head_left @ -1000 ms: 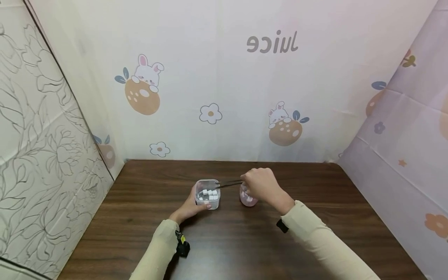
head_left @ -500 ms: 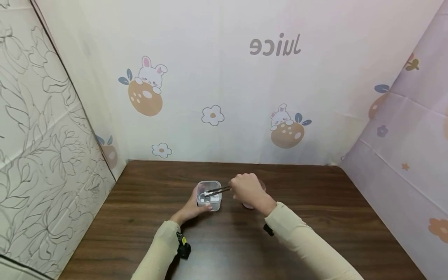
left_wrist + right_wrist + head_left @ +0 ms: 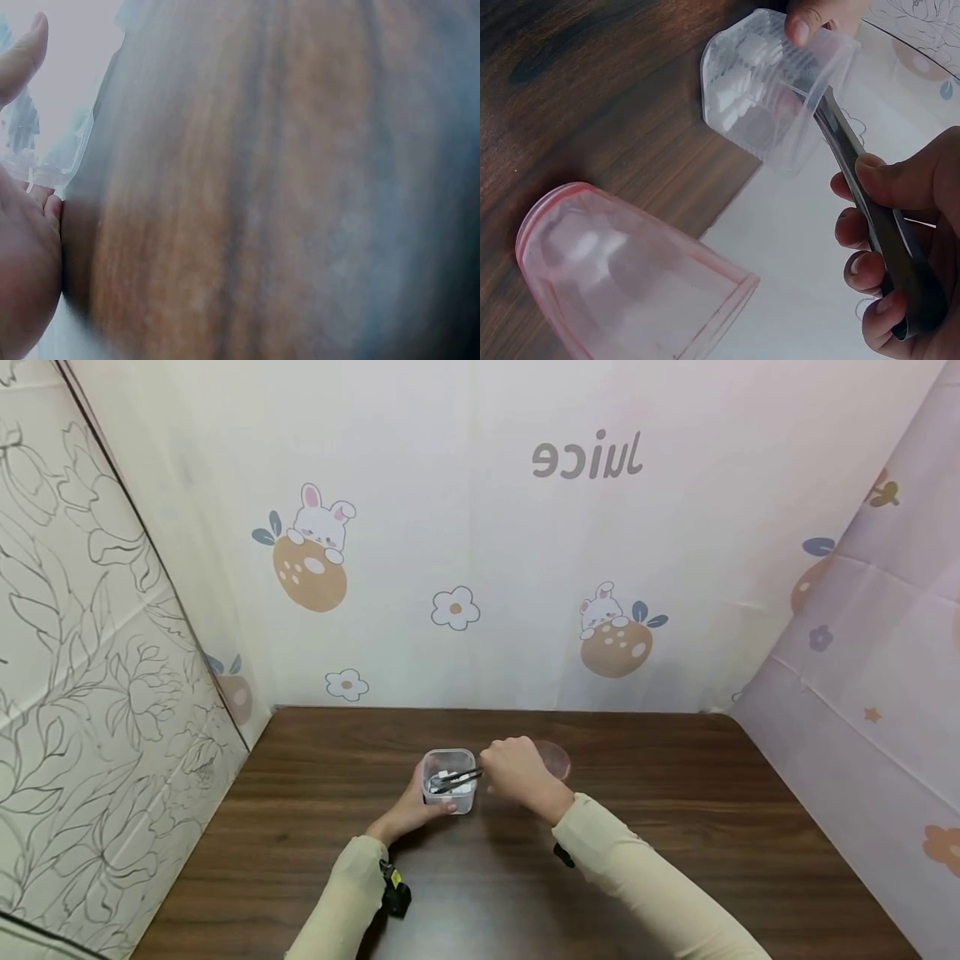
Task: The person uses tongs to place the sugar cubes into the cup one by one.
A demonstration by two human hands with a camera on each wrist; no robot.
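Observation:
My left hand (image 3: 405, 814) grips a clear plastic tub (image 3: 460, 804), thumb on its near side. White cubes (image 3: 735, 94) lie in the bottom of the tub. Dark metal tongs (image 3: 845, 142) are held in my right hand (image 3: 517, 770), thumb along one arm and fingers curled round the other side. The tong tips reach over the rim into the tub; whether they pinch a cube cannot be made out. Just right of the tub, a see-through pink cup (image 3: 641, 277) stands upright, partly behind my right hand in the head view. It holds some pale pieces at its bottom.
The dark wooden table (image 3: 645, 877) runs back to a wall hanging (image 3: 510, 543) printed with rabbits and flowers. Patterned hangings also close off the left and right sides. Each wrist carries a small black camera (image 3: 395, 893).
My right hand has moved left from above the pink cup, bringing the tong tips from the tub's rim down among the cubes. My left hand and the tub have stayed nearly still.

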